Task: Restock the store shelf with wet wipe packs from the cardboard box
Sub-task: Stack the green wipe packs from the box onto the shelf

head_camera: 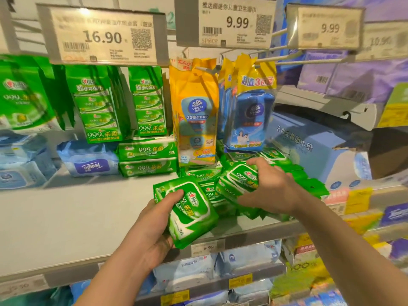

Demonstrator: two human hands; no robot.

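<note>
The left hand, lower centre of the frame, grips one green soft plastic wet wipe pack with a white-edged flip lid, thumb curled over its top face and fingers beneath. The pack is tilted, and whether its lower end rests on the front edge of the grey metal store shelf cannot be told. The right hand, right of centre, grasps a second green wipe pack atop a loose heap of matching green packs. The cardboard box is not in view.

Recommended procedure for the placing step:
1. Level each pack, lid uppermost, label facing the aisle.
2. Square the heap before adding more; it looks untidy and may slide.
3. Build flat, aligned stacks like the two stacked green packs at centre frame.
4. Avoid knocking the hanging yellow wipe bag above.
</note>
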